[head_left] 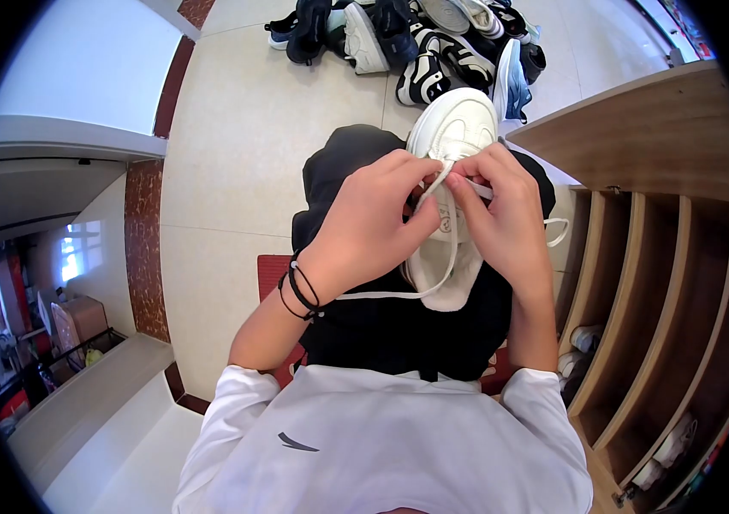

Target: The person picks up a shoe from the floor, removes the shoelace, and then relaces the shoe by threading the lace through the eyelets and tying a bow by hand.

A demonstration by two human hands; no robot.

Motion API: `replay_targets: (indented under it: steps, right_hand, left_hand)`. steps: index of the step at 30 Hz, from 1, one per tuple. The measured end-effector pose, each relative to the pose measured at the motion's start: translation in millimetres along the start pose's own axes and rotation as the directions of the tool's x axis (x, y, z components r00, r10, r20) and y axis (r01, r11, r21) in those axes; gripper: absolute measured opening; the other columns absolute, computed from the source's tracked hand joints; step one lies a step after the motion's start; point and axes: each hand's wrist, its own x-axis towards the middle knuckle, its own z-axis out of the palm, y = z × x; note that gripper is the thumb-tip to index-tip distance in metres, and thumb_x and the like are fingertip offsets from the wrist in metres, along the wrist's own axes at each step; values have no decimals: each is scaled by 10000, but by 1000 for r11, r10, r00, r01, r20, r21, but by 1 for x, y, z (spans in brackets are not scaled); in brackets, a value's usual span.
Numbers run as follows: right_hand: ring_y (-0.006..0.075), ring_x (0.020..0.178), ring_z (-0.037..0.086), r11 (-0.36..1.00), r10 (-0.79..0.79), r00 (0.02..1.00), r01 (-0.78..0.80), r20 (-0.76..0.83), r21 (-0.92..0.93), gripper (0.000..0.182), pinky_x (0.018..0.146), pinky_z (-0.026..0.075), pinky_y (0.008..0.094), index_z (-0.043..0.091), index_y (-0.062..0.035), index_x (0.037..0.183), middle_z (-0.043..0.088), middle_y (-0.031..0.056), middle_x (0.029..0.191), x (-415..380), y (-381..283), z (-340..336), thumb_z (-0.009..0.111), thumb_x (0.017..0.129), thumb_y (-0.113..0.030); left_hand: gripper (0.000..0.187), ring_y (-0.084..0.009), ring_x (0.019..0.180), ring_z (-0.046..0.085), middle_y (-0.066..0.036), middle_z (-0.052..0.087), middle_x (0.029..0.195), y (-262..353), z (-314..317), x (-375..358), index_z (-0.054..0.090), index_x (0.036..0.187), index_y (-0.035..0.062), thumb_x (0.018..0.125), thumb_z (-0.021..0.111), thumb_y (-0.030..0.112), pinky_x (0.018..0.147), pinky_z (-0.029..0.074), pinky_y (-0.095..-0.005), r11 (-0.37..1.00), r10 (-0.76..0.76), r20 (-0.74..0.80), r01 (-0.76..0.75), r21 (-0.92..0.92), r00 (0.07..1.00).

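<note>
L hand (pixel 381 210) + R hand (pixel 503 210) pinched on thin white fabric lace (pixel 386 295), prob. light, soft; grip nr eyelets. White round-toed sneaker (pixel 448 113) likely semi-stiff; steady sides.

- Fingers (pixel 413 168) are covering part of the white shoe (pixel 460 111).
- The shoe pile (pixel 422 79) is running past the top edge.
- The tongue emblem (pixel 445 219) (too small) is defying reading.

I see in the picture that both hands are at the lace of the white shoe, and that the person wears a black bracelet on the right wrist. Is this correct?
Not quite: the head view shows the black bracelet on the left wrist, not the right. The left hand and right hand are indeed at the lace of the white shoe.
</note>
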Motion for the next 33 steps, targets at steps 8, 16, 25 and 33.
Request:
replay_targets:
  steps: [8, 16, 25, 33]
  right_hand:
    - [315, 747, 643, 1000, -15, 1000, 15, -6, 14, 103, 684, 500, 370, 684, 0, 941, 604, 132, 845, -1, 2, -1, 708, 866, -67]
    - [156, 656, 603, 996, 64, 998, -65, 18, 63, 167, 543, 479, 273, 703, -7, 1036, 646, 92, 802, -12, -2, -38, 709, 871, -36]
    - [91, 656, 578, 980, 79, 996, -83, 29, 180, 158, 617, 450, 234, 714, 7, 1021, 655, 47, 748, -31, 8, -70, 695, 864, -3]
    - [138, 651, 500, 974, -141, 990, 142, -18, 177, 375, 601, 432, 264, 693, -40, 1154, 635, 50, 842, -44, -3, -47, 736, 791, 43]
  left_hand:
    - [106, -139, 679, 617, -74, 653, 771, -14, 1, 21, 630, 939, -23, 947, 640, 82, 605, 477, -251, 997, 74, -48, -73, 22, 996]
    - [85, -74, 646, 545, 1, 595, 797, -19, -23, 6, 591, 975, 7, 983, 599, 91, 591, 451, -229, 953, -231, -7, 225, -200, 973]
    - [191, -31, 661, 460, 37, 520, 775, -90, -122, -58, 599, 1010, 64, 1032, 574, 252, 545, 339, -192, 928, -345, -383, 252, -273, 857]
    - [195, -72, 741, 484, 10, 520, 866, -138, -210, -138, 576, 1052, 40, 1034, 574, 233, 631, 381, -211, 891, -411, -547, 193, -411, 729]
